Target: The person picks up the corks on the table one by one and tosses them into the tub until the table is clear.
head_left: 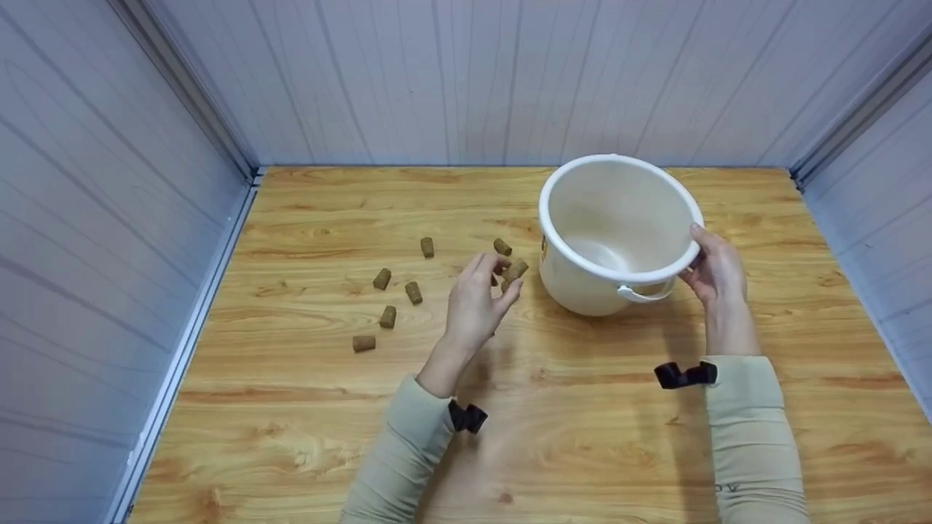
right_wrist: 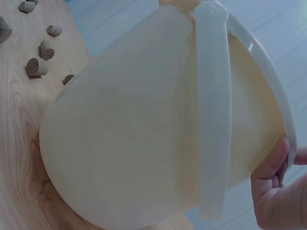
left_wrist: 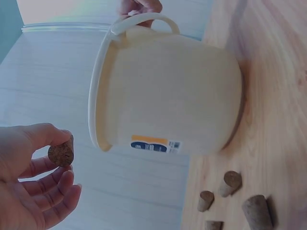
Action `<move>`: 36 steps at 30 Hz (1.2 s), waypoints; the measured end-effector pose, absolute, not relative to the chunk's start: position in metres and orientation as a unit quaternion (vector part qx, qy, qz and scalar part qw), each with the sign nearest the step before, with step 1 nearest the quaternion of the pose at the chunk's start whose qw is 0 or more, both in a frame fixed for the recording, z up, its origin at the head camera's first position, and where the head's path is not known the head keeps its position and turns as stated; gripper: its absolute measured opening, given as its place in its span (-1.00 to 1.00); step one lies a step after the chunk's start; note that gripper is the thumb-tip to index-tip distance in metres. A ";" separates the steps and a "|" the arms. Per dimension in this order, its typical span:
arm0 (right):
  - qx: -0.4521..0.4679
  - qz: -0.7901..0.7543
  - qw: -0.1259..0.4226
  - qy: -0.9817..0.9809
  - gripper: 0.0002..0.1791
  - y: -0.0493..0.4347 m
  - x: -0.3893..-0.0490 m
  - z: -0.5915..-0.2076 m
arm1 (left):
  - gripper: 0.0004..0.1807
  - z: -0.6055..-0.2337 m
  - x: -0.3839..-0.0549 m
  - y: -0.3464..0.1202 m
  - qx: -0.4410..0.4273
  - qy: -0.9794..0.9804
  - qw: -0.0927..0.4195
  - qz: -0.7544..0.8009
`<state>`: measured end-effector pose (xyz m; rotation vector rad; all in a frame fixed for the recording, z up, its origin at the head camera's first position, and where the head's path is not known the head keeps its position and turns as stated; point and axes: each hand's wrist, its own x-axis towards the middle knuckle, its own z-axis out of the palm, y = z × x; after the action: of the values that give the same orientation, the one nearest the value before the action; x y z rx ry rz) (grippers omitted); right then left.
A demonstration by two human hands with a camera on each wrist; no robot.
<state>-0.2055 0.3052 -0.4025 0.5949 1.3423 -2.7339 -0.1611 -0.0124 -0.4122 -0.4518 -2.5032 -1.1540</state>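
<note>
A cork stopper is pinched between the thumb and fingers of my left hand, held above the table to the left of a white bucket. The left wrist view shows this cork in the fingertips, apart from the bucket's rim. My right hand grips the bucket's rim at its right side, thumb over the edge. In the right wrist view the bucket's handle hangs down along its wall. The part of the bucket's inside that shows in the head view holds nothing visible.
Several loose corks lie on the wooden table left of my left hand. One more cork lies just beyond its fingers. Pale panel walls stand at the back and on both sides.
</note>
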 end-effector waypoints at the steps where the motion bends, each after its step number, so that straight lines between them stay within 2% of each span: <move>1: 0.194 -0.880 0.020 0.432 -0.88 0.305 -0.205 -0.403 | -0.80 -0.410 -0.163 -0.010 -0.162 -0.883 0.173 -0.405; 12: 0.195 -0.885 0.018 0.423 -0.89 0.306 -0.205 -0.402 | -0.80 -0.386 -0.183 0.014 -0.193 -0.882 0.181 -0.391; 26: 0.199 -0.890 0.026 0.408 -0.87 0.306 -0.206 -0.406 | -0.76 -0.364 -0.205 0.038 -0.191 -0.908 0.129 -0.351; 36: 0.208 -0.890 0.015 0.406 -0.87 0.304 -0.205 -0.405 | -0.78 -0.358 -0.217 0.057 -0.202 -0.914 0.133 -0.325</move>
<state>-0.2052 0.3044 -0.4054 0.6484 1.2645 -2.7687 -0.2175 0.0565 -0.3575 -0.5848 -2.6516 -0.9435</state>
